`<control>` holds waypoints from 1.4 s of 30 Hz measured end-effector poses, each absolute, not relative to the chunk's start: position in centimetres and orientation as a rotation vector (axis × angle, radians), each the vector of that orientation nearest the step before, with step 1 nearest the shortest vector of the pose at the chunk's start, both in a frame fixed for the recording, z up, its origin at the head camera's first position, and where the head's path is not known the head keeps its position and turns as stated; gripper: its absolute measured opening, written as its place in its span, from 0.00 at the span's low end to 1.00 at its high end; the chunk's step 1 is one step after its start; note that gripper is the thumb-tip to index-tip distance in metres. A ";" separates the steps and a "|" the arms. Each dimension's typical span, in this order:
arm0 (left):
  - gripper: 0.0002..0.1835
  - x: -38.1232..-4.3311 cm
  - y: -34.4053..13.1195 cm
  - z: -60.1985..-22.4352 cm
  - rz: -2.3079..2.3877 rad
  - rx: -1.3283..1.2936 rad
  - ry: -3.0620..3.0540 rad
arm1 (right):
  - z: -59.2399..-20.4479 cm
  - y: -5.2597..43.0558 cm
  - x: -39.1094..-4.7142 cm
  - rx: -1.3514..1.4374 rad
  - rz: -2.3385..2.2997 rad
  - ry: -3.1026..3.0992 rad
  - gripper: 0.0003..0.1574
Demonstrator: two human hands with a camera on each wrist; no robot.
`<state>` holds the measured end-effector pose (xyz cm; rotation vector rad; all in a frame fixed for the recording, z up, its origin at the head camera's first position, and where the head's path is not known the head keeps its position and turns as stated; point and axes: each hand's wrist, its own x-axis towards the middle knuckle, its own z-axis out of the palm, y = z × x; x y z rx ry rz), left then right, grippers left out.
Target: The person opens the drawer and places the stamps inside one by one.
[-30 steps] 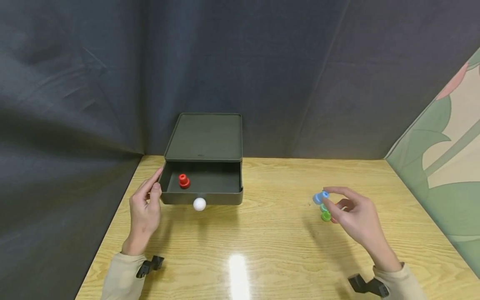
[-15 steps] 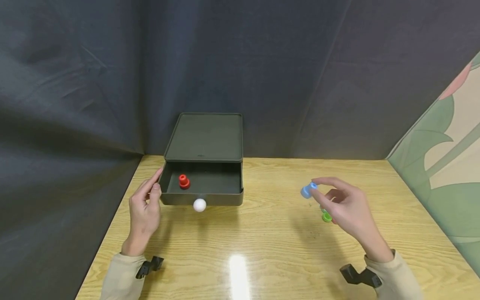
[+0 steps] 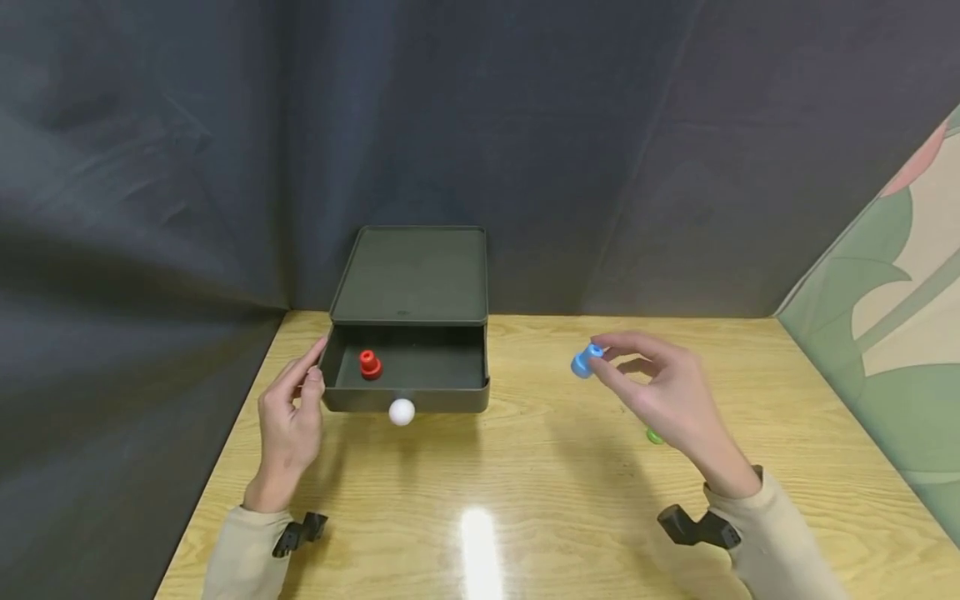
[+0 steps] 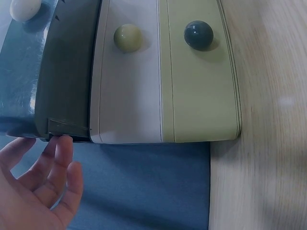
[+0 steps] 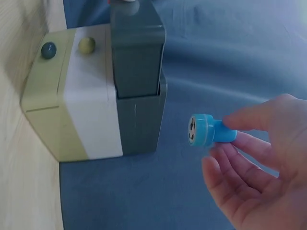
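My right hand (image 3: 660, 392) holds a blue toy stamp (image 3: 586, 361) between thumb and fingertips, above the table. In the right wrist view, the stamp's (image 5: 202, 130) wide end bears a black-and-white soccer ball picture. The dark top drawer (image 3: 427, 400), with a white knob (image 3: 402, 412), stands pulled out. Inside it, toward the left, a red stamp (image 3: 370, 365) stands upright. My left hand (image 3: 291, 425) touches the drawer's left side with its fingertips, the thumb near the front corner. A green stamp (image 3: 655, 437) on the table is mostly hidden behind my right hand.
Below the dark drawer, the chest has a pale drawer (image 4: 129, 96) with a yellowish knob and a green drawer (image 4: 199, 96) with a dark knob. Dark cloth (image 3: 562, 167) hangs behind the wooden table (image 3: 540, 500). A floral-patterned panel (image 3: 885, 317) borders the right side.
My right hand has carried the blue stamp left and away from the other stamps, toward the drawer. My left hand and the drawer stay in place.
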<state>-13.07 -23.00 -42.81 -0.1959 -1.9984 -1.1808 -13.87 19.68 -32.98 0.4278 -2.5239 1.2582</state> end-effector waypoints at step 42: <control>0.20 -13.6 -23.0 -43.0 -1.154 -0.193 -1.964 | -29.9 2.7 -19.8 0.992 1.302 -2.818 0.14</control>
